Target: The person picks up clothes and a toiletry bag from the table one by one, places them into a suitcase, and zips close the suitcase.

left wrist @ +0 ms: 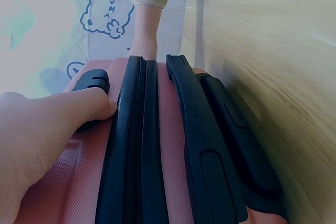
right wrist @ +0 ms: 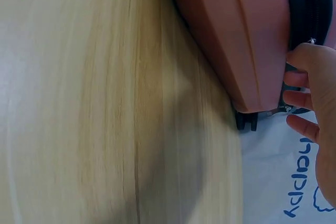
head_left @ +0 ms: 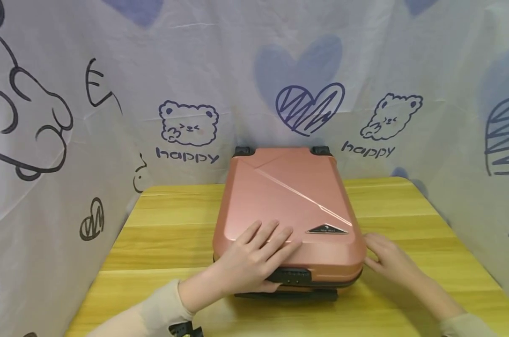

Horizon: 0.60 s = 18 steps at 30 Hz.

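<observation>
A pink hard-shell suitcase [head_left: 275, 196] lies flat on the wooden table, its wheels at the far end. My left hand [head_left: 256, 257] rests spread over its top near the front edge, its thumb beside the black combination lock [head_left: 294, 276]. In the left wrist view, that thumb [left wrist: 79, 111] lies by the black zipper seam [left wrist: 134, 145]. At the suitcase's right side, my right hand [head_left: 389, 260] touches the shell with thumb and fingers apart. The right wrist view has its fingertips [right wrist: 296, 98] along the zipper band, near a metal zipper pull [right wrist: 312, 41].
A black carry handle [head_left: 288, 296] runs along the suitcase's front face. The wooden table [head_left: 170, 234] extends on both sides. Printed white cloth [head_left: 187, 70] hangs behind and at the left and right.
</observation>
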Tool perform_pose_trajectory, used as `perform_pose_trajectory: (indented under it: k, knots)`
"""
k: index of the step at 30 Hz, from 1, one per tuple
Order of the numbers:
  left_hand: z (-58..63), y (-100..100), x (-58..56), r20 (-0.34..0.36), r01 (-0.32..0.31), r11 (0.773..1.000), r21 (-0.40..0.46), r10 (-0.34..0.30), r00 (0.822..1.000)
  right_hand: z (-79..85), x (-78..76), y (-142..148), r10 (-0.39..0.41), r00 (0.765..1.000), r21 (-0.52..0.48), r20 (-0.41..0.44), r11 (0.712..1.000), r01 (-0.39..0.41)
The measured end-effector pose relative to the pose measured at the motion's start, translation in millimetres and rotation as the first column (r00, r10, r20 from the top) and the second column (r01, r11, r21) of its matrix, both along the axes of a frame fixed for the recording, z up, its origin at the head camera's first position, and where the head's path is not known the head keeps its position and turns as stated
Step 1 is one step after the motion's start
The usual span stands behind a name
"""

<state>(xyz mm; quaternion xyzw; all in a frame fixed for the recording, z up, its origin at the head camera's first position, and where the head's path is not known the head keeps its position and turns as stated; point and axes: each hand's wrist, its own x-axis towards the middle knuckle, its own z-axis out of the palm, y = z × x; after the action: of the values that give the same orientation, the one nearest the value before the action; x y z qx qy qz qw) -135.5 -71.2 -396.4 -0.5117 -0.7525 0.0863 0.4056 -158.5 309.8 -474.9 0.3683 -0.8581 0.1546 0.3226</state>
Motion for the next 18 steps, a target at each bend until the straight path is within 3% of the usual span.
perform_pose_trajectory:
  k: [6,10,15,18]
  knots:
    - [0.5,0.6,1.9,0.008,-0.01,1.0,-0.001,0.01,1.0,-2.2,-1.6,1.6,0.02,0.998,0.004,-0.067,1.0,-0.02]
    - [0.5,1.1,2.9,0.007,-0.01,1.0,0.003,0.01,1.0,-5.6,-2.3,1.9,0.026,0.997,-0.035,-0.066,0.999,-0.029]
    - [-0.5,1.6,3.3,0.009,-0.009,1.0,0.005,0.009,1.0,-6.7,-4.8,1.4,0.069,0.998,-0.086,-0.015,0.994,-0.07]
    - [-0.9,1.5,3.0,0.011,-0.011,1.0,0.006,0.011,1.0,-5.8,-4.8,0.7,0.082,0.993,-0.119,0.083,0.99,-0.072]
